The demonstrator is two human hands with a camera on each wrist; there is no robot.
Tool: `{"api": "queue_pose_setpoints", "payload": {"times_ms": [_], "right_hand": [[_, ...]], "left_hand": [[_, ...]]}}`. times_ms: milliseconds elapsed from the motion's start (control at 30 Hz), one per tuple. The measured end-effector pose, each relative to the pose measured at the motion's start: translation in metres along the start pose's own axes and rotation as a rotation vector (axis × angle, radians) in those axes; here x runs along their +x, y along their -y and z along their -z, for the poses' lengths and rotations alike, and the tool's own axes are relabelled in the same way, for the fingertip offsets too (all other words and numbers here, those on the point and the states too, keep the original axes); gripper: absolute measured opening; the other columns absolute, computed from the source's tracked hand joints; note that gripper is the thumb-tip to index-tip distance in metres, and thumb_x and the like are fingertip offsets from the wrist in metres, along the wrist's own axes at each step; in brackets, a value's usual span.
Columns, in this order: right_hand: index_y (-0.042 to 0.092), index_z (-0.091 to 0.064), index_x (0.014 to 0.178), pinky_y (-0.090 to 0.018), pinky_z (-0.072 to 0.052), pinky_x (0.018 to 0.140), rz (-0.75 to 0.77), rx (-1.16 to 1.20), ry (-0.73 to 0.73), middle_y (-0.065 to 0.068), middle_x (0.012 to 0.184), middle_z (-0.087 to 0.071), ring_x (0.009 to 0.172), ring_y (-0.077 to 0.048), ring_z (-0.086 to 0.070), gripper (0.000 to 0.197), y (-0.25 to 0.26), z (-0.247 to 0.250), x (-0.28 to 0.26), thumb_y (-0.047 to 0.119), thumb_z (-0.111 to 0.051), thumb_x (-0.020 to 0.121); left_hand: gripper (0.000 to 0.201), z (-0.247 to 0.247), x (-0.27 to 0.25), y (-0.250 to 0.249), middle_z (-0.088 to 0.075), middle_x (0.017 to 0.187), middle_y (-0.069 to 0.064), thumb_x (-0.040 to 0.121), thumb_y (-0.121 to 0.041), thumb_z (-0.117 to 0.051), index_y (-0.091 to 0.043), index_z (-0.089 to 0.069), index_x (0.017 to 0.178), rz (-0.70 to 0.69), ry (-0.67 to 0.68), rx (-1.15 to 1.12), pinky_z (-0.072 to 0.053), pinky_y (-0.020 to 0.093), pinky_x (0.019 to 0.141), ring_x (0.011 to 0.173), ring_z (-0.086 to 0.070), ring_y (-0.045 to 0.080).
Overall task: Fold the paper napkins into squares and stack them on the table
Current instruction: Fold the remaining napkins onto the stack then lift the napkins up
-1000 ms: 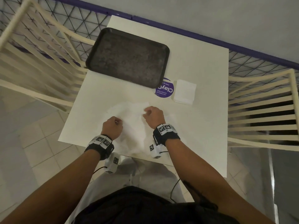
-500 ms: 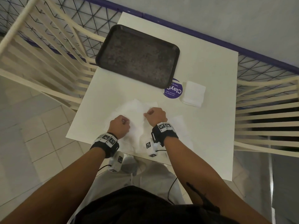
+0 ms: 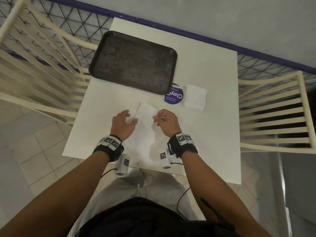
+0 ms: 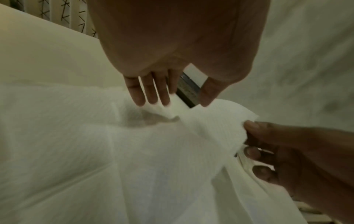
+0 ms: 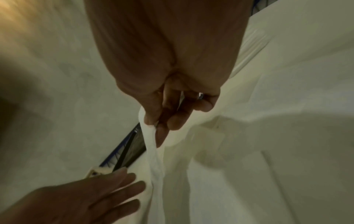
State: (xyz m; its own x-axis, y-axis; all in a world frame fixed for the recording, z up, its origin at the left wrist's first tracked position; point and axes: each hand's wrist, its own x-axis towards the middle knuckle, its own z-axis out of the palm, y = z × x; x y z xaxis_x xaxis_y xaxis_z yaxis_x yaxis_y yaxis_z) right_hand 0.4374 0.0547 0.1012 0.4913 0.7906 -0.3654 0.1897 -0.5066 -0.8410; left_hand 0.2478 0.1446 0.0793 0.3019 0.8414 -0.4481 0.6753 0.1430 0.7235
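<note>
Handling note: the paper napkin (image 3: 145,117) lies on the near middle of the white table (image 3: 213,134), its far edge lifted off the surface. It reads as thin, limp, very light tissue, judged easy to tear or crumple and prone to drift in moving air; best taken at corners or edges with light fingertip pinches, then pressed flat along the crease.

Right hand (image 3: 166,121) pinches the napkin's far right corner between thumb and forefinger. Left hand (image 3: 124,122) is spread, fingers straight, tips at the far left edge and gripping nothing.

A stack of folded napkins (image 3: 195,98) sits farther right, just beside a purple round sticker (image 3: 173,97) and a dark tray (image 3: 133,62).

Change versus half a second earlier: both hands were fists on the sheet; now the left has opened and the far edge is raised.
</note>
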Motion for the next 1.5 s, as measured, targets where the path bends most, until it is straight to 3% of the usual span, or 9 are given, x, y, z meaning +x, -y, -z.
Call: {"api": "queue_pose_setpoints", "payload": {"times_ms": [133, 233, 333, 600, 767, 1033, 1233, 1333, 1500], "right_hand": [[0.016, -0.061, 0.086, -0.011, -0.047, 0.061, 0.014, 0.037, -0.019, 0.004, 0.069, -0.072, 0.058, -0.009, -0.063, 0.012, 0.002, 0.023, -0.003, 0.021, -0.07, 0.093], [0.013, -0.062, 0.09, -0.01, -0.045, 0.058, 0.012, 0.074, -0.041, 0.001, 0.072, -0.071, 0.059, -0.012, -0.062, 0.011, 0.005, 0.04, -0.007, 0.021, -0.068, 0.095], [0.015, -0.061, 0.095, -0.012, -0.045, 0.059, -0.021, 0.11, -0.091, -0.001, 0.078, -0.07, 0.061, -0.012, -0.064, 0.011, 0.005, 0.053, -0.007, 0.025, -0.065, 0.097], [0.018, -0.062, 0.114, -0.012, -0.048, 0.062, -0.107, 0.166, -0.031, -0.001, 0.088, -0.076, 0.068, -0.01, -0.069, 0.037, -0.001, 0.072, -0.015, 0.032, -0.081, 0.085], [0.015, -0.069, 0.094, -0.018, -0.049, 0.064, -0.076, 0.101, -0.046, 0.013, 0.062, -0.069, 0.061, -0.01, -0.069, 0.018, -0.01, 0.075, -0.013, 0.022, -0.082, 0.083], [0.016, -0.066, 0.086, -0.018, -0.048, 0.06, -0.003, 0.152, -0.078, 0.011, 0.056, -0.062, 0.054, -0.011, -0.06, 0.014, -0.01, 0.079, -0.015, 0.005, -0.074, 0.085], [0.016, -0.072, 0.075, -0.018, -0.041, 0.06, 0.007, 0.101, -0.064, 0.0, 0.066, -0.067, 0.057, -0.008, -0.058, 0.025, -0.009, 0.079, -0.018, -0.004, -0.058, 0.083], [0.024, -0.079, 0.076, -0.02, -0.046, 0.069, -0.007, 0.143, -0.065, -0.004, 0.084, -0.073, 0.063, -0.013, -0.061, 0.04, -0.009, 0.078, -0.017, -0.004, -0.051, 0.084], [0.028, -0.082, 0.077, -0.029, -0.051, 0.078, -0.015, 0.17, -0.064, -0.003, 0.091, -0.075, 0.068, -0.017, -0.061, 0.042, -0.009, 0.078, -0.019, 0.003, -0.048, 0.08]], "left_hand": [[0.039, -0.007, 0.005, -0.016, -0.07, 0.097, -0.008, 0.095, -0.033, -0.069, -0.017, -0.065, 0.13, -0.051, 0.121, -0.004, -0.045, 0.035, 0.105, 0.109, -0.065, 0.02], [0.009, -0.014, 0.004, -0.024, -0.056, 0.065, -0.007, 0.094, -0.033, -0.072, -0.027, -0.075, 0.088, -0.113, 0.138, -0.043, -0.047, 0.034, 0.082, 0.073, -0.055, 0.022], [0.042, -0.022, 0.004, -0.034, -0.043, 0.057, -0.011, 0.095, -0.032, -0.07, -0.023, -0.049, 0.06, -0.16, 0.151, -0.085, -0.036, 0.032, 0.071, 0.062, -0.039, 0.017], [0.023, -0.037, 0.007, -0.058, -0.075, 0.096, -0.002, 0.092, -0.042, -0.066, -0.02, -0.07, 0.095, -0.15, 0.094, -0.204, -0.059, 0.048, 0.09, 0.091, -0.072, 0.023], [0.016, -0.041, 0.007, -0.063, -0.073, 0.097, 0.001, 0.097, -0.035, -0.066, -0.019, -0.069, 0.099, -0.174, 0.092, -0.226, -0.055, 0.042, 0.085, 0.085, -0.064, 0.019], [0.018, -0.035, -0.001, -0.067, -0.076, 0.093, 0.009, 0.099, -0.003, -0.06, -0.016, -0.071, 0.096, -0.106, 0.24, -0.451, -0.059, 0.045, 0.083, 0.085, -0.07, 0.026], [0.024, -0.034, -0.003, -0.069, -0.075, 0.101, 0.014, 0.095, 0.003, -0.058, -0.012, -0.076, 0.09, -0.068, 0.259, -0.521, -0.059, 0.048, 0.089, 0.095, -0.068, 0.03], [0.026, -0.033, -0.006, -0.076, -0.074, 0.102, 0.012, 0.092, 0.007, -0.053, -0.005, -0.077, 0.091, -0.03, 0.259, -0.577, -0.059, 0.036, 0.079, 0.097, -0.067, 0.029], [0.025, -0.034, -0.005, -0.075, -0.077, 0.111, 0.01, 0.098, -0.02, -0.057, -0.007, -0.079, 0.098, 0.029, 0.252, -0.59, -0.057, 0.04, 0.086, 0.103, -0.07, 0.031]]}}
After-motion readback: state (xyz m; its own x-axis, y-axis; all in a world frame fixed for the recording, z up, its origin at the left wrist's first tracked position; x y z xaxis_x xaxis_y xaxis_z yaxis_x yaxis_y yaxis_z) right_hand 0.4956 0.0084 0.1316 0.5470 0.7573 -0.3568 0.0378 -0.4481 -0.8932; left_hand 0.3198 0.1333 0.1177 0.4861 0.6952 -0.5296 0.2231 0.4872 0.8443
